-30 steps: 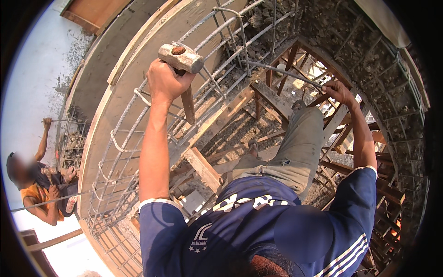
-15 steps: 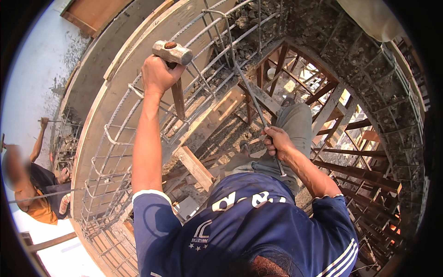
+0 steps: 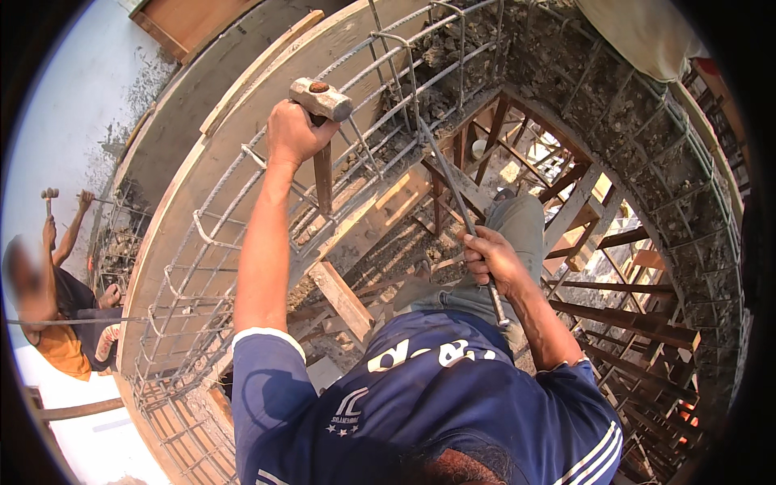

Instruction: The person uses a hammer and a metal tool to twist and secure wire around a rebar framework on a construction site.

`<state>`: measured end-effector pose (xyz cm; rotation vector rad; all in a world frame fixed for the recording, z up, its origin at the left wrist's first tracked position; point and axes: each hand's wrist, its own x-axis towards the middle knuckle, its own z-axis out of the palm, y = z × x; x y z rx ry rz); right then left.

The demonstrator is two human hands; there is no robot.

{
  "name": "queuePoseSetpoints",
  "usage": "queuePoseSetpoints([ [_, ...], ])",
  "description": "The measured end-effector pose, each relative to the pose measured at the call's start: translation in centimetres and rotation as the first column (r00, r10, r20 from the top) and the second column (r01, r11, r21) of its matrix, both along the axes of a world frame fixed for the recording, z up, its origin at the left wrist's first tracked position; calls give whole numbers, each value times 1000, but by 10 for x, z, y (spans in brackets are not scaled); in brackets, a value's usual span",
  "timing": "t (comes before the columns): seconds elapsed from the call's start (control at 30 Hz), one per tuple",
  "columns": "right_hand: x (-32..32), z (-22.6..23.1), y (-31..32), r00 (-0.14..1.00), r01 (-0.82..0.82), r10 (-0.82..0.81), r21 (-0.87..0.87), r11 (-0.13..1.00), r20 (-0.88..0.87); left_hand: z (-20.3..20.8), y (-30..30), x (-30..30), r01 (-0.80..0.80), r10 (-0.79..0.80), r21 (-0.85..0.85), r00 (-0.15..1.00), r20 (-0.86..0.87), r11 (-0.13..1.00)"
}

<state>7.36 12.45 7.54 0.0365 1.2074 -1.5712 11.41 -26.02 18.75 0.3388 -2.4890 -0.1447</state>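
My left hand point(image 3: 293, 133) is raised and grips a hammer point(image 3: 322, 101) just below its grey steel head, the brown wooden handle hanging down. My right hand point(image 3: 491, 259) is closed around a long steel rod point(image 3: 453, 194) that slants up to the left toward the concrete. The rod's tip sits among the rebar cage point(image 3: 242, 234) of a curved beam. My blue sleeves and grey trouser leg point(image 3: 517, 230) show below.
Curved wooden formwork point(image 3: 234, 105) runs along the left of the cage. Rough concrete point(image 3: 630, 121) arcs across the top right. Rusty props and timber bracing point(image 3: 614, 315) fill the space under me. Another person point(image 3: 56, 307) at the far left raises a hammer.
My right hand came off the far timber, dropped toward me and took hold of the steel rod. The hammer in my left hand stays raised. The person at the left lifted a hammer.
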Motion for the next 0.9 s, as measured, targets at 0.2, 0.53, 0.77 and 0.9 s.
queuePoseSetpoints([
  [0.2, -60, -25, 35, 799, -180, 360, 379, 908, -482, -5, -4, -3, 10, -10, -9, 1000, -6, 1000],
  [0.53, -150, -25, 49, 808, -400, 480, 279, 873, -342, -10, -10, -4, 16, -17, -54, 1000, -18, 998],
  [0.77, -219, -27, 42, 698, -501, 621, 377, 779, -358, -11, -11, -6, 5, -7, -61, 999, -33, 998],
  [0.9, -199, -49, 21, 780, -435, 516, 288, 853, -353, -14, -8, 0, 1, -1, -41, 1000, -10, 999],
])
